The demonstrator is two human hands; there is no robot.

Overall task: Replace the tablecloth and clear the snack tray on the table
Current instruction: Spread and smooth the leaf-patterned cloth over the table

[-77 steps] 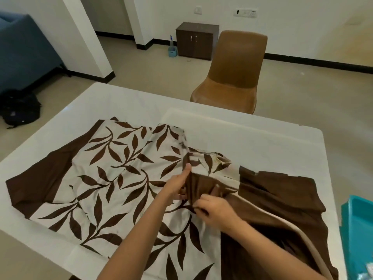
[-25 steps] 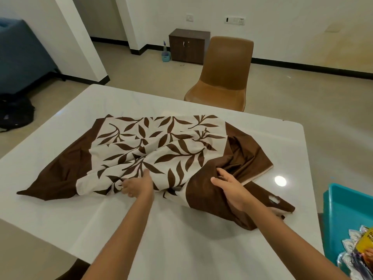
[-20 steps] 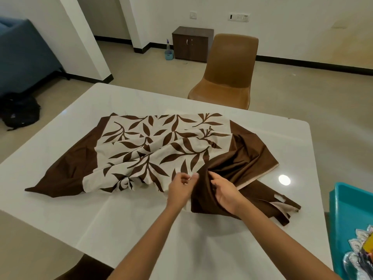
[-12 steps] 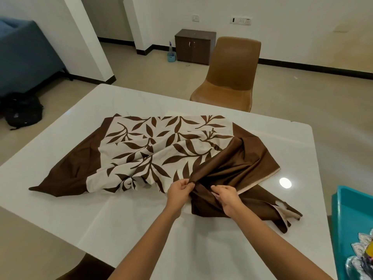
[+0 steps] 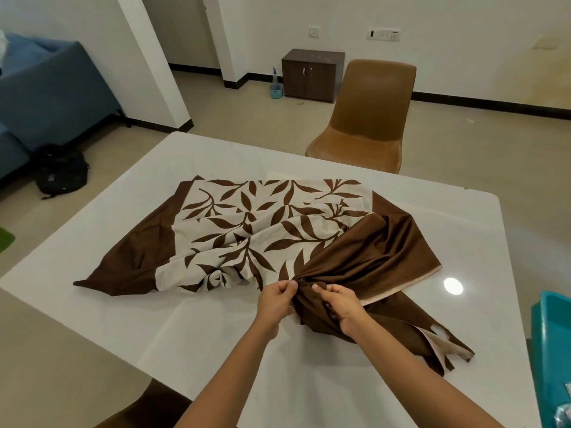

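Left grip (image 5: 275, 300) and right grip (image 5: 342, 306) both pinch the bunched brown leaf-print tablecloth (image 5: 247, 230). It lies crumpled at the centre of the counter (image 5: 200, 335).

One tablecloth (image 5: 247, 230), two hands (image 5: 275, 299) (image 5: 343, 304), one table (image 5: 148, 322).

A cream tablecloth (image 5: 278, 230) with brown leaf print and brown border lies on a white table (image 5: 191, 329).

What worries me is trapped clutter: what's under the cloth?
The cloth lies bunched on the white table, whose bare top shows around it. The left hand and right hand pinch its brown near edge. Anything beneath the folds is covered.
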